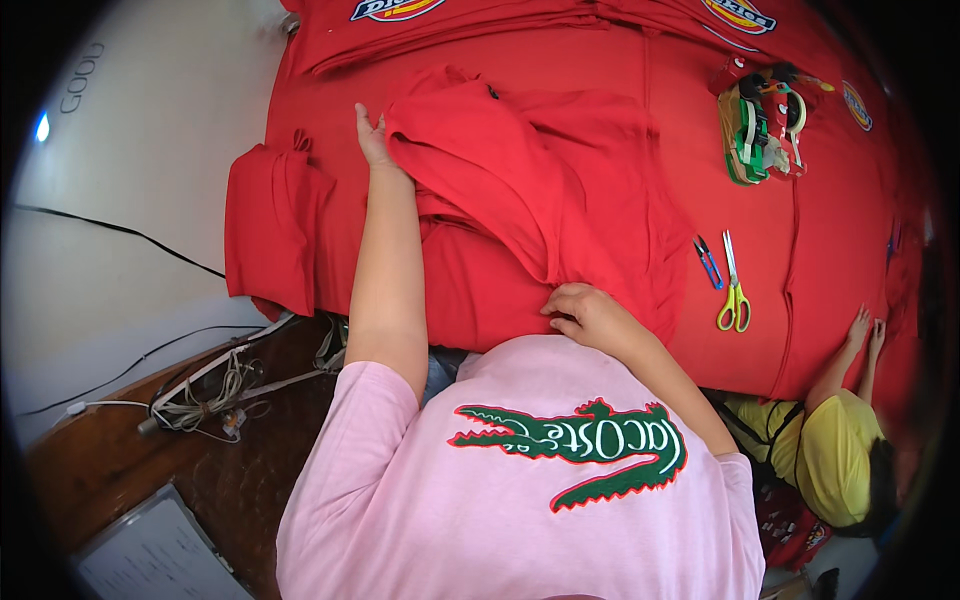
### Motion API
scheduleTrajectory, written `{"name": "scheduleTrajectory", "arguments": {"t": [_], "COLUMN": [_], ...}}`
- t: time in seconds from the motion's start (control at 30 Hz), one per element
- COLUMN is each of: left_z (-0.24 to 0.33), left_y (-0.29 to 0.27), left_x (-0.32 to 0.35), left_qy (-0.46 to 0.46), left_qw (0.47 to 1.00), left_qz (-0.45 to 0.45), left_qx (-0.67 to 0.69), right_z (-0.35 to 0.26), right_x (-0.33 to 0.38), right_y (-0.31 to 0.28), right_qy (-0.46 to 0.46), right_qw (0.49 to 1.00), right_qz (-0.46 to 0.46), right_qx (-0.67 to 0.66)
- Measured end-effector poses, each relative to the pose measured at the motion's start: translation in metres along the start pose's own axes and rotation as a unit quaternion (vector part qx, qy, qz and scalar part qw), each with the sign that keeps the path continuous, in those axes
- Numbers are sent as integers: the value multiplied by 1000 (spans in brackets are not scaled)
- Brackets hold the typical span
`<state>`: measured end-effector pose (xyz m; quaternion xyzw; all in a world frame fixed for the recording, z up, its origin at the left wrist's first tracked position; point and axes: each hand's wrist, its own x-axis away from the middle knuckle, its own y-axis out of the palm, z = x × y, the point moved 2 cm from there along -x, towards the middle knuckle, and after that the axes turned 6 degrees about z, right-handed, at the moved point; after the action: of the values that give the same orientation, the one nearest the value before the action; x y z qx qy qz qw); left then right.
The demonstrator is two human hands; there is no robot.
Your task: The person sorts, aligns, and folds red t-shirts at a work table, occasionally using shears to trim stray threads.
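Observation:
A loose red garment, probably a shirt, lies rumpled in front of me. At its far left edge is my left hand, arm stretched out and fingers extended. Cloth hides part of that hand, and I see no grip. Close to my body, my right hand has its fingers curled at the garment's near edge. Folds run together towards these fingers, which appear closed on the cloth. A small dark spot shows near the garment's far end.
Yellow-handled scissors and blue thread snips lie to the right. Beyond them stands a tape dispenser among small items. A folded red cloth sits left. A person in yellow works at the right edge. Cables hang lower left.

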<state>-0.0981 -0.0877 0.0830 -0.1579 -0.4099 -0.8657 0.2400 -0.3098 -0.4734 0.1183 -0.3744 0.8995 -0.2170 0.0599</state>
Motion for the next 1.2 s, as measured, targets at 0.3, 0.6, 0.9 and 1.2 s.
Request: {"name": "scheduleTrajectory", "arguments": {"t": [0.3, 0.6, 0.9, 1.2], "left_z": [26, -93, -230, -88], "left_y": [21, 204, 203, 208], "left_x": [-30, 73, 86, 81], "left_qy": [268, 522, 466, 645], "left_qw": [925, 525, 181, 222], "left_qz": [38, -270, -470, -313], "left_qx": [-265, -616, -728, -661], "right_z": [23, 82, 96, 47], "right_x": [26, 40, 16, 36], "right_y": [-91, -128, -108, -81], "right_qy": [158, 236, 298, 140], "right_qw": [912, 874, 866, 871], "right_qz": [375, 421, 395, 420], "right_qx": [-55, -60, -76, -213]}}
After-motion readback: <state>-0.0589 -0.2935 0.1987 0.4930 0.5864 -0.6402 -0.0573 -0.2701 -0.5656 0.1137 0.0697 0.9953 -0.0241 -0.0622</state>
